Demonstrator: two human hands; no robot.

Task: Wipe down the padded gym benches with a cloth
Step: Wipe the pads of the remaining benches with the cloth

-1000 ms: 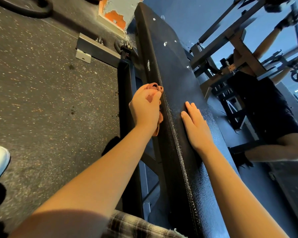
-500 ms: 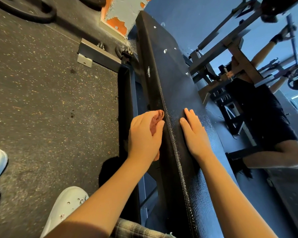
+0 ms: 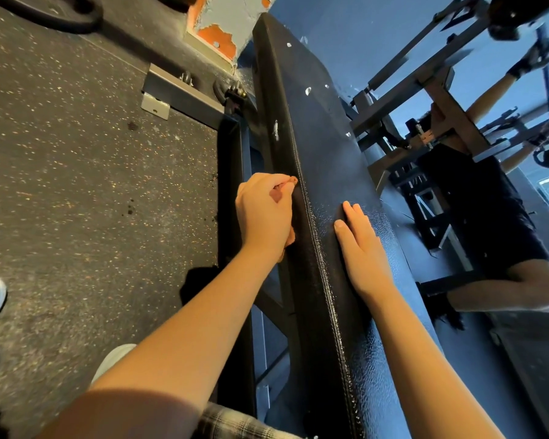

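The left hand [image 3: 263, 213], curled round the cloth [image 3: 278, 196] on the bench's [image 3: 330, 137] side, at nine o'clock from the flat, empty right hand [image 3: 365, 248], should press firmly, stroking toward twelve o'clock.

Bench pad [image 3: 324, 172] black pebbled vinyl, glossy; frame [image 3: 184, 90] matt metal; floor [image 3: 76, 185] speckled rubber.

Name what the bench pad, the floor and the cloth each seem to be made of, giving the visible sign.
Bench pad: likely vinyl or faux leather; black, pebbled grain, slight sheen, stitched seam. Floor: probably rubber matting; dark, matte, pale and orange flecks. Cloth: soft fabric, reddish-brown, bunched in the left hand; weave too hidden to tell.
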